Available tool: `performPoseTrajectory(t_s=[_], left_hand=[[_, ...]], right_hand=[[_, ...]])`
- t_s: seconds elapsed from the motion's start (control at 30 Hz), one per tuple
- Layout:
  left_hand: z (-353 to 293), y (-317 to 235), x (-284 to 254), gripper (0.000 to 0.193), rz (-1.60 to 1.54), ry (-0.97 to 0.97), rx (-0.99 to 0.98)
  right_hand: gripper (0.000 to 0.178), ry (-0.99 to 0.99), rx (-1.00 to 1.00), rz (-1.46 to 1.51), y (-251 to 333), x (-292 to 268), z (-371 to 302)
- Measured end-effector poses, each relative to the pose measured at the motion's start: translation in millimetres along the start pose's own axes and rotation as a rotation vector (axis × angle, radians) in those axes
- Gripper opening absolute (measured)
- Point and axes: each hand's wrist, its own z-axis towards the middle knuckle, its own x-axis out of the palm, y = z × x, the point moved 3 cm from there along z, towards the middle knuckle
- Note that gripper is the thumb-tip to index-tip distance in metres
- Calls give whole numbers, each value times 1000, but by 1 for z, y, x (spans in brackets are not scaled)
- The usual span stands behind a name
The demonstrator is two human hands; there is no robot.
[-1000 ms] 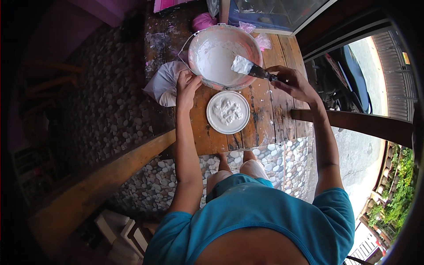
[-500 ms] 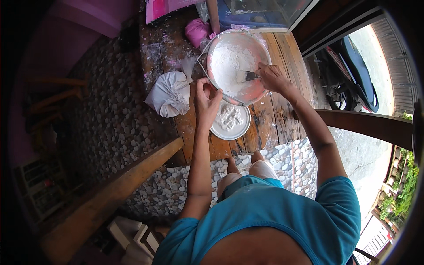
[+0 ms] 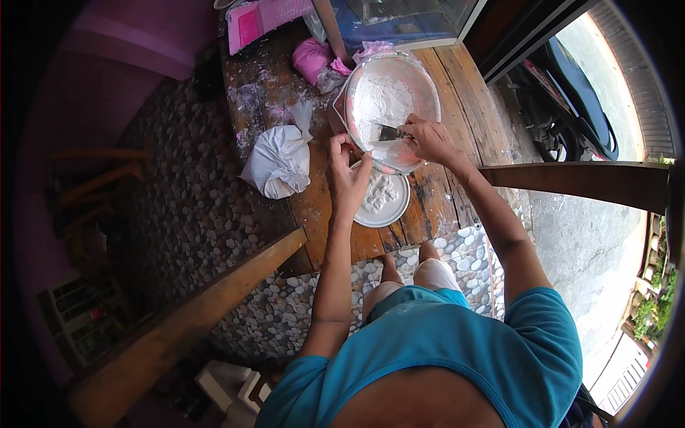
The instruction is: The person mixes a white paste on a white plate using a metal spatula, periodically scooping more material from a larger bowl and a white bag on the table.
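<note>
A round pail [image 3: 433, 84] with white powder [image 3: 382, 93] inside stands tilted on the wooden table. My left hand [image 3: 348, 171] grips its near left rim, thumb and fingers on either side of the edge. Closed around a putty knife [image 3: 389, 133], my right hand [image 3: 428, 139] is over the pail's near right part, with the blade down in the white material. Right in front of the pail, partly under its edge, lies a round white lid [image 3: 401, 214] bearing a lumpy white paste [image 3: 382, 191].
A tied white bag [image 3: 277, 162] sits left of the pail. Behind it are a pink bag [image 3: 312, 60] and a pink tray [image 3: 267, 21] on the stained wooden table [image 3: 457, 78]. A wooden beam [image 3: 571, 182] runs at the right, another [image 3: 207, 307] at the lower left. A motorcycle [image 3: 571, 107] stands outside.
The putty knife has moved left and nearer inside the pail with my right hand. My left hand keeps its hold on the rim. The whole view has shifted slightly.
</note>
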Motion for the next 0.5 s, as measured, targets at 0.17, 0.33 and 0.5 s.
performPoseTrajectory(t_s=[0.17,0.33,0.5], left_hand=[[-1,0,-1,38,-52,-13,1],[19,-3,-27,35,-151,-28,-149],[47,13,-71,33,-165,-56,-243]], right_hand=[[25,-63,41,81,11,-10,-10],[26,-160,54,170,29,-47,-23],[27,-204,38,200,60,-87,-37]])
